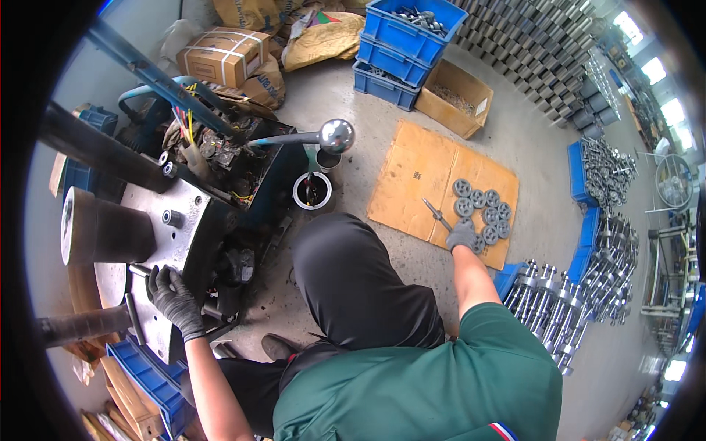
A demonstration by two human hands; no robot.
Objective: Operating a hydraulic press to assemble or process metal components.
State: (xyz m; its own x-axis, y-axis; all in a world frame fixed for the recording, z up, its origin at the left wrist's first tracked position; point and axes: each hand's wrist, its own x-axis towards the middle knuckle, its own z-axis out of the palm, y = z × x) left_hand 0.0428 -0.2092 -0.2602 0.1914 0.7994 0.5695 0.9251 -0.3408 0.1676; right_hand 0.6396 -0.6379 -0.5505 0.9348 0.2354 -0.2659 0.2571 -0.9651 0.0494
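Observation:
My left hand [175,298], in a dark grey glove, lies over the steel plate [158,323] of a machine, fingers loosely bent and somewhat apart. Its fingertips are beside a short metal rod [138,270]; whether they touch is hard to tell. A second dark rod [135,317] is near it on the plate. Out to the right, my right hand [462,235], in a lighter grey glove, closes on one end of a slim metal shaft [437,213]. It is low over a cardboard sheet [412,176], against several grey spoked wheels [490,216], and partly covers some.
A ball-ended lever [337,137] juts from the machine above a metal pot [312,191]. Stacked blue crates [397,70] and an open carton [454,99] stand at the back. Wheeled shafts [559,301] stand at the right; a blue crate [151,382] is at the lower left.

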